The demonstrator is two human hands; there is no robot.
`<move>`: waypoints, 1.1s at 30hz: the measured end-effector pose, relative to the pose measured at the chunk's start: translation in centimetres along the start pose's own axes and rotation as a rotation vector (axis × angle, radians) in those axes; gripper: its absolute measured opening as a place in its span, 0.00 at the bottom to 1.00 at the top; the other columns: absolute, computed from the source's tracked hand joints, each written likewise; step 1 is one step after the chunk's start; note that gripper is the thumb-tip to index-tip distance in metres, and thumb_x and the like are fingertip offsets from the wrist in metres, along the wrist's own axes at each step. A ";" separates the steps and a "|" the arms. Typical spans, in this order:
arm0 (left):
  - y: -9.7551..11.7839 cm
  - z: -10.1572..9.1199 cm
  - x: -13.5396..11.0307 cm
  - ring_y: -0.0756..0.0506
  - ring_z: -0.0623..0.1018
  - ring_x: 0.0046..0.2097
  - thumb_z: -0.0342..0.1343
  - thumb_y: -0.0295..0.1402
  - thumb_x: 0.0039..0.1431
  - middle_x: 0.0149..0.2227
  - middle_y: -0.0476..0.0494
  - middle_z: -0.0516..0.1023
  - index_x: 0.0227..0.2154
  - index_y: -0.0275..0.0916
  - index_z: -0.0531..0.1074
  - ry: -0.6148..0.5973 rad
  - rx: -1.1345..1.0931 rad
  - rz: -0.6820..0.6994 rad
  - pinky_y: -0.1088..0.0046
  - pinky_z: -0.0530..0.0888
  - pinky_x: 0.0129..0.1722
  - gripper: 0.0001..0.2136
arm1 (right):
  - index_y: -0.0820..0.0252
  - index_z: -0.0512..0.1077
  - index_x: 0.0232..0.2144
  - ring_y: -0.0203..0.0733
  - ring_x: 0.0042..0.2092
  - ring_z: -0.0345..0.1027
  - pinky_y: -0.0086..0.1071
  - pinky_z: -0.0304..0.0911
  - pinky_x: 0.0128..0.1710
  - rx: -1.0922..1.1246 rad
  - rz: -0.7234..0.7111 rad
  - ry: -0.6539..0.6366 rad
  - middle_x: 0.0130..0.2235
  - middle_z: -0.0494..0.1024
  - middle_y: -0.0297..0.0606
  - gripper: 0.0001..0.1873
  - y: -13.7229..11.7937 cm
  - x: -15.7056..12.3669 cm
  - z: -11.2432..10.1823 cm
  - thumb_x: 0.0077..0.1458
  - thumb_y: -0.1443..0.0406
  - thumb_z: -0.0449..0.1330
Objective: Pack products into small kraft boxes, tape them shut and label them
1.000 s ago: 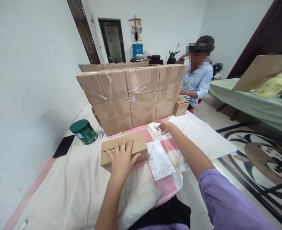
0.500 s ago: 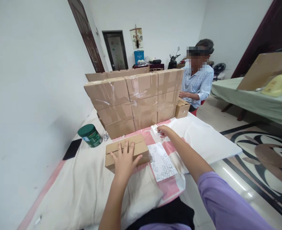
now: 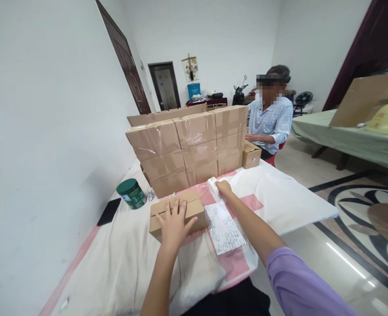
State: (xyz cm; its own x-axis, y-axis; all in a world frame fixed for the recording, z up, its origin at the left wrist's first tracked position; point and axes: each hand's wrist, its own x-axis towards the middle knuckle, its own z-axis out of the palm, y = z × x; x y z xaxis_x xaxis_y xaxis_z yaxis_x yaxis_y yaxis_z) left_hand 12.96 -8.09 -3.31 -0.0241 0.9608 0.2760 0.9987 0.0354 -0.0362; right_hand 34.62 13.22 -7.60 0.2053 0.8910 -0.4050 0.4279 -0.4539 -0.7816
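Note:
My left hand lies with fingers spread on top of a closed brown cardboard box, whose top flaps meet at a seam. To the right, my right hand has its fingers closed at the near end of a small white object, perhaps a tape dispenser; the fingertips are partly hidden. Below that hand is a white paper sheet covered with small outlined shapes, close to the box's right side.
Stacked, clear-taped boxes form a wall behind, with a smaller box at its right end. Left stand a green tub and a black phone-like slab. Another person sits beyond the stack. A cloth-covered table is at right.
My right hand has closed in on the white object, which is turned slightly. My left hand stays spread on the box. The view has tilted up a little.

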 end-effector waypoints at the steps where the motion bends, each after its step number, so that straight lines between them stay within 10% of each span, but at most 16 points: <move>1: 0.0 0.1 0.0 0.25 0.57 0.71 0.48 0.54 0.67 0.73 0.39 0.57 0.69 0.50 0.59 0.003 0.003 0.001 0.20 0.54 0.60 0.31 | 0.62 0.71 0.55 0.45 0.49 0.74 0.44 0.74 0.48 -0.016 -0.004 -0.007 0.53 0.75 0.44 0.20 -0.1 0.0 -0.1 0.67 0.57 0.61; 19: -0.1 0.7 -0.1 0.25 0.59 0.71 0.49 0.52 0.67 0.71 0.39 0.60 0.69 0.50 0.60 0.030 -0.015 -0.009 0.21 0.53 0.61 0.30 | 0.62 0.72 0.53 0.44 0.47 0.75 0.42 0.75 0.46 -0.248 -0.035 -0.033 0.51 0.76 0.43 0.18 -1.9 0.5 -2.2 0.67 0.57 0.61; 33: 0.2 0.3 -0.3 0.25 0.61 0.69 0.49 0.52 0.67 0.71 0.36 0.62 0.68 0.48 0.61 0.044 0.016 -0.006 0.24 0.55 0.62 0.30 | 0.62 0.73 0.52 0.46 0.51 0.74 0.46 0.72 0.52 -0.295 -0.226 0.352 0.53 0.76 0.44 0.19 1.8 -1.8 0.6 0.67 0.55 0.60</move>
State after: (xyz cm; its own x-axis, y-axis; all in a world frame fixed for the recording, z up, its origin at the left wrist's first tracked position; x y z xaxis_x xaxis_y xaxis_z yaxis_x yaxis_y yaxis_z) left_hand 13.13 -8.23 -3.72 -0.0278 0.9475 0.3185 0.9977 0.0460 -0.0498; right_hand 34.49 10.81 -8.61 0.3415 0.9397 -0.0173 0.7154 -0.2718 -0.6437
